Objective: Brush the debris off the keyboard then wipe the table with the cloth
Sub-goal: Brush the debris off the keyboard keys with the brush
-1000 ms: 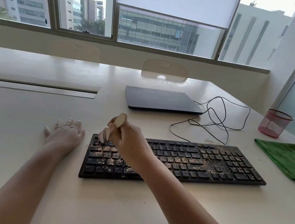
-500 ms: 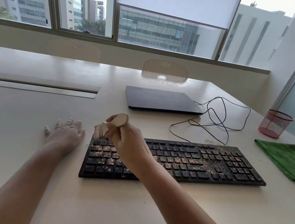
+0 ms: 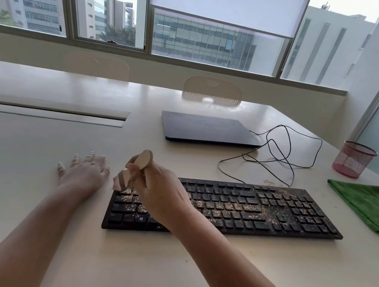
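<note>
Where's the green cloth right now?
In the head view, the green cloth lies flat on the table at the far right, just beyond the keyboard's right end, with the red mesh cup behind it.

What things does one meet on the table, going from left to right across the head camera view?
Left hand flat on the table → brush held by the right hand → keyboard with debris → green cloth. The laptop, cable and red mesh cup lie farther back, so they are left out.
</note>
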